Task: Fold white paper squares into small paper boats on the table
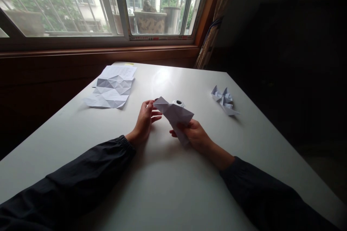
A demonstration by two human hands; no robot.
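Above the middle of the white table (162, 187) I hold a partly folded piece of white paper (175, 114). My right hand (193, 135) grips its lower end, fingers wrapped under the folds. My left hand (145, 121) pinches the paper's left corner between thumb and fingertips. Both arms wear dark sleeves. Just behind the paper sits a small round white object with a dark centre (178, 103), partly hidden.
A creased, unfolded sheet (111, 92) lies on other papers at the table's far left. A finished folded paper figure (225, 100) rests at the far right. A window with bars and a wooden sill runs behind the table; a curtain hangs at its right.
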